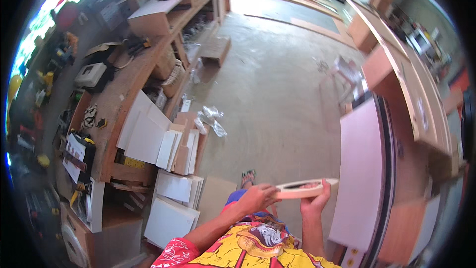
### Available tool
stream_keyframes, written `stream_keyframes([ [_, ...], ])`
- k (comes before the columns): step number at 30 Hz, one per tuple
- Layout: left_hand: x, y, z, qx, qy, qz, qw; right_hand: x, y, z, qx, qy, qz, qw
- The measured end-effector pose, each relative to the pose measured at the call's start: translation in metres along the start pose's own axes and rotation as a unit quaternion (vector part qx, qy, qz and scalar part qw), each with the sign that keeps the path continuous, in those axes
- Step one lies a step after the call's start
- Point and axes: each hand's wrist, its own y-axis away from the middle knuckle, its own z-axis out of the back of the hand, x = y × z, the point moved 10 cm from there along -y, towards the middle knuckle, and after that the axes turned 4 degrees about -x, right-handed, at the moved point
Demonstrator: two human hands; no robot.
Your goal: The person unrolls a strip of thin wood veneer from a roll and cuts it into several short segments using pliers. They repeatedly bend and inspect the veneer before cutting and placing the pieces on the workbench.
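A pale, flat wooden piece with a long oval opening (331, 184) is held level in front of my body. My right hand (317, 199) grips it near its right end, the thumb up along the edge and some fingers showing through the opening. My left hand (260, 197) is closed over the left end, its fingers bent across the top. The underside of the piece and the left thumb are hidden.
A long workbench (130, 77) with tools runs along the left. White panels (168, 221) lean against it, near plastic wrapping (212, 118) on the concrete floor (267, 99). A pale pinkish panel (358, 168) stands close on my right, beside a long wooden carcass (411, 84).
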Motion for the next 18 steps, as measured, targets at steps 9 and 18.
stream_keyframes([
  [9,0.032,-0.221,0.074,-0.050,0.023,-0.043,0.998,0.058,-0.176,-0.161,-0.002,-0.026,-0.042,0.999],
  [18,0.138,-0.488,0.079,0.235,0.257,0.172,0.921,0.134,-0.426,-0.365,0.086,0.043,-0.032,0.995],
])
